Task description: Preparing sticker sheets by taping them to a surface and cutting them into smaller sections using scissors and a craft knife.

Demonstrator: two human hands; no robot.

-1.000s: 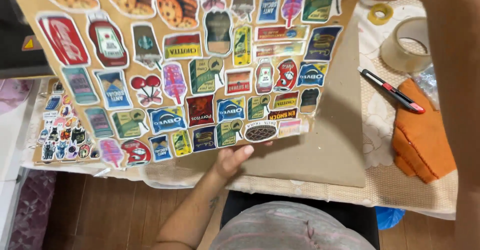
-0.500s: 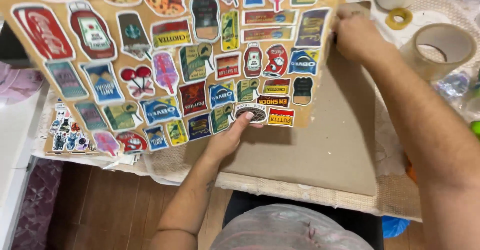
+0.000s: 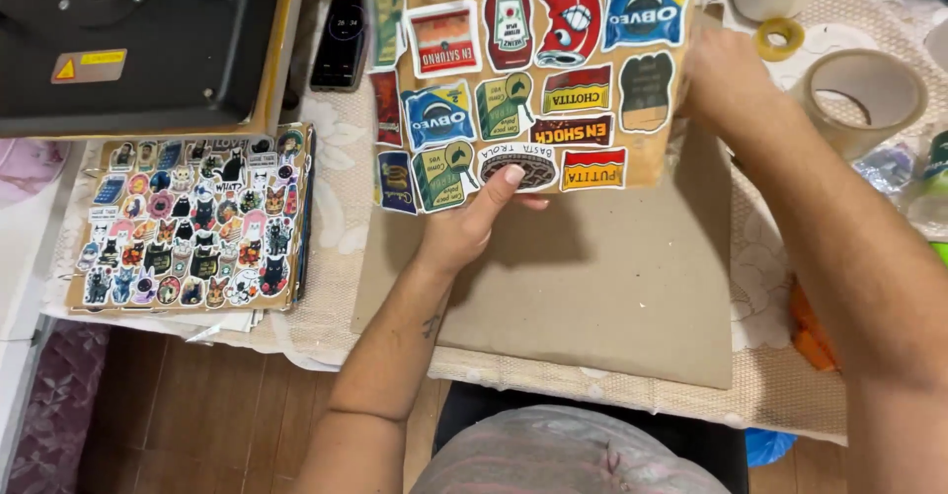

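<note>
Sticker sheet (image 3: 533, 70): a brown card covered in colourful stickers, held up tilted above the plain cardboard (image 3: 592, 287), at 12 o'clock from it.
Left hand (image 3: 469, 223): at the sheet's lower edge, 6 o'clock; thumb pressed on the front, fingers tucked behind, pinching it.
Right hand (image 3: 726, 84): at the sheet's right edge, 3 o'clock; closed around it, fingertips hidden.
Second sheet (image 3: 188, 223): small cat stickers, lying flat at 9 o'clock, well apart.
Tape roll (image 3: 859, 94): at 3 o'clock, beside the right wrist.

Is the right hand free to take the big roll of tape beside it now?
Probably not yet: the right hand grips the sticker sheet. The tape roll lies close with nothing between.
</note>
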